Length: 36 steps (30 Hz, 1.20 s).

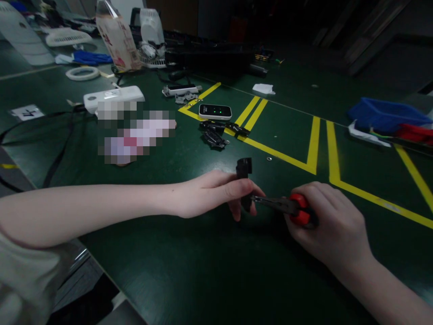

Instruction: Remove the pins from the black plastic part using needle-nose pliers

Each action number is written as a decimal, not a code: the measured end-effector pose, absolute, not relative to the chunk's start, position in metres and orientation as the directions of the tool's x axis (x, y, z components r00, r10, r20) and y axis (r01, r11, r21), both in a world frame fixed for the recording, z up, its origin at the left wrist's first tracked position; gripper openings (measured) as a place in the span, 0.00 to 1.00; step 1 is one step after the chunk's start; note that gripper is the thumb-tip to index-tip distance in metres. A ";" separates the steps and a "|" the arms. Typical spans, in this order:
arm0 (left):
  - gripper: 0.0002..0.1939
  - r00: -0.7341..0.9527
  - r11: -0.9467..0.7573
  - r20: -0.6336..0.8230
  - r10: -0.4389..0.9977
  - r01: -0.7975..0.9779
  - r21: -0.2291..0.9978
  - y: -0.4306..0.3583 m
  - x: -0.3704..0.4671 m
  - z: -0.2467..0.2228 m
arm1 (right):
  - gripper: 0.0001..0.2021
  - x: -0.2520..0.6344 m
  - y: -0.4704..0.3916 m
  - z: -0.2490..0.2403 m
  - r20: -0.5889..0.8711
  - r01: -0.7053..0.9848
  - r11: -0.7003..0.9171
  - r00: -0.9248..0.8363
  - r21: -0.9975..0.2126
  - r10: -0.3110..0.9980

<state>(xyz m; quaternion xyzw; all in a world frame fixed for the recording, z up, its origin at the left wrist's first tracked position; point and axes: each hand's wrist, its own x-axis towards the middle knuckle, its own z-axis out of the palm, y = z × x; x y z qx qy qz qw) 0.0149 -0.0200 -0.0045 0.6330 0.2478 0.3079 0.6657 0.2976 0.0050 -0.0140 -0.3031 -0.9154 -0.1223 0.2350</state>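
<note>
Between thumb and fingers, my left hand (219, 192) grips a small black plastic part (244, 169), held upright above the green table (189, 266). My right hand (333, 221) is wrapped round the red handles of needle-nose pliers (282, 205). The pliers' tips point left and meet the lower side of the black part, by my left fingertips. Whether the jaws have hold of anything there is too small to tell. Just beyond my hands lie several similar black parts (214, 135) and a small metal ring (269, 159).
A white-edged black device (215, 112) with green lights lies behind the black parts. Yellow tape (280, 152) marks the table. A blue bin (385, 113) stands at right. At left are a white power strip (115, 97), cables, a tape roll (82, 73) and a plastic bag (117, 38).
</note>
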 end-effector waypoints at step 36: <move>0.23 0.710 -0.438 0.098 0.698 0.314 0.842 -0.023 0.011 0.006 | 0.06 0.297 0.004 -0.016 0.544 0.590 0.804 -0.698 0.070 0.465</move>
